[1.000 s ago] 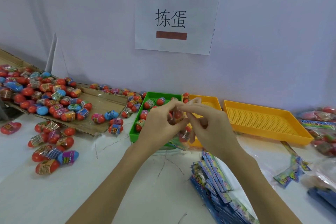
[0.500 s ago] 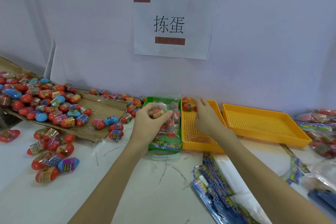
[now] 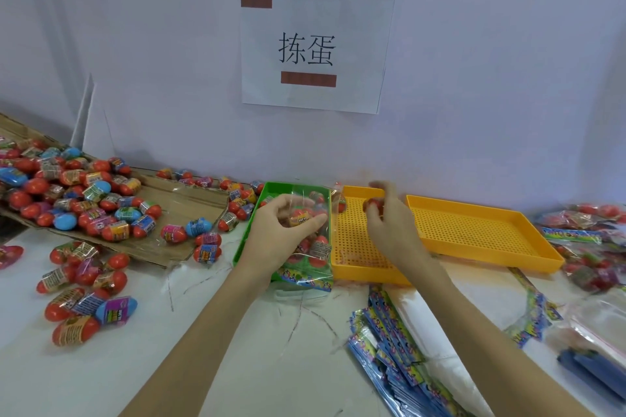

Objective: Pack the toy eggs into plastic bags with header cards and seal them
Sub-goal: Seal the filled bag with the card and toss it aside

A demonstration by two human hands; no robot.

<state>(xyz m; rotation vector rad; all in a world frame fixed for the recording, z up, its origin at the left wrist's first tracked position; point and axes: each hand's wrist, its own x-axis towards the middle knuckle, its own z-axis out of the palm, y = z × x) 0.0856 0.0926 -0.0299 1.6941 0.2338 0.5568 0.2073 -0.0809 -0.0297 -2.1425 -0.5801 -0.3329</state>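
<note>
The left hand (image 3: 288, 230) is holding a clear bag (image 3: 313, 240) by its top, fingers and thumb curled round the plastic. The bag is hanging over the green tray (image 3: 267, 195) at the back of the table (image 3: 135, 366), near the wall. Some eggs are already sitting inside the bag, and a bright card strip (image 3: 305, 278) is showing along its bottom edge, which is lying over the tray's front rim.

The right hand (image 3: 389, 217) is over the back of the yellow tray (image 3: 355, 247), just beside the bag but not touching it. Its fingers are pinching one red egg (image 3: 371, 204). The hand is blurry, so how tight the grip is cannot be told. A second yellow tray (image 3: 474, 234) is lying further right.

This looks like the filling step: the egg in the right hand seems meant for the bag. For the next move, the left hand needs to be keeping the bag's mouth open wide, and the right hand needs to be bringing the egg over to that mouth and dropping it in. The plastic is thin and floppy, so the mouth could fold shut and the egg could roll away.

Lots of loose eggs (image 3: 84, 206) are lying on the cardboard (image 3: 189, 200) at the left back of the table, with more near the left edge. A pile of spare cards (image 3: 389, 342) is lying by the front right. Packed bags (image 3: 589, 240) are resting at the right edge.
</note>
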